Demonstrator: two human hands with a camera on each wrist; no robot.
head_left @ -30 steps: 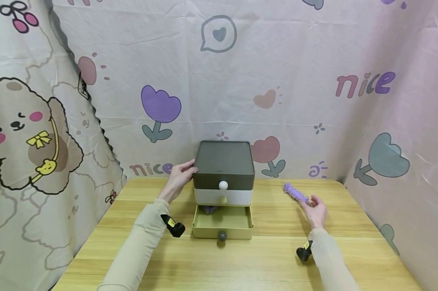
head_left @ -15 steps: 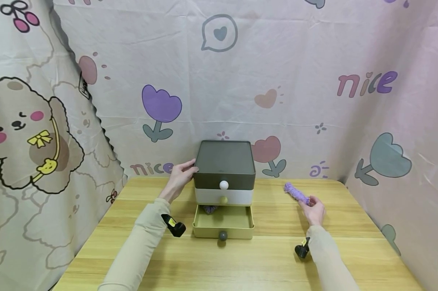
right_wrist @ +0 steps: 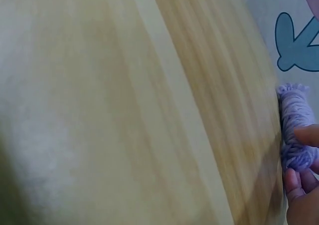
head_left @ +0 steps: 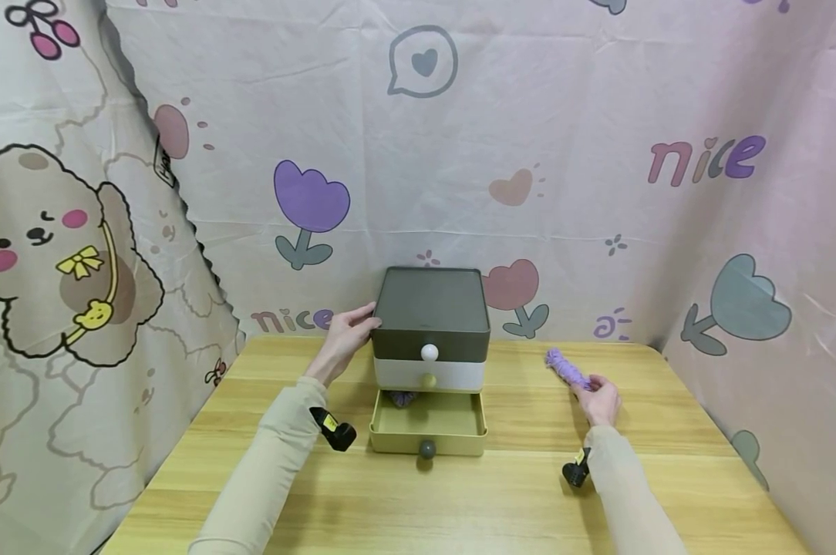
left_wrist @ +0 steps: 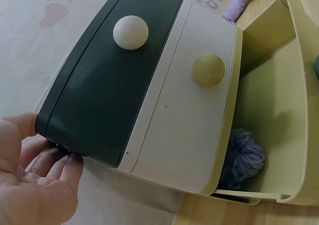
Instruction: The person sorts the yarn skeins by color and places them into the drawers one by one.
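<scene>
A small desktop drawer unit (head_left: pixel 430 308) stands near the back of the table, with a dark top tier, a white middle tier and a yellow-green bottom drawer (head_left: pixel 428 442) pulled out. My left hand (head_left: pixel 345 339) holds its upper left corner, thumb at the top edge and bent fingers against the side. Inside the drawer, at its left rear, lies a greyish-purple yarn bundle (left_wrist: pixel 242 157), partly hidden in the head view by the tier above. To the right, my right hand (head_left: pixel 600 401) pinches the near end of a light purple yarn skein (head_left: pixel 565 366) between thumb and fingers.
The wooden table (head_left: pixel 515 493) runs back to a printed cloth (head_left: pixel 584 116) hanging behind it and along both sides. A round dark knob (head_left: pixel 427 449) sticks out from the drawer front. A black wrist camera (head_left: pixel 576 469) is strapped to each sleeve.
My right hand has moved slightly left and its fingers have closed on the skein's near end. The left hand keeps its place on the drawer unit. The whole view has shifted a little.
</scene>
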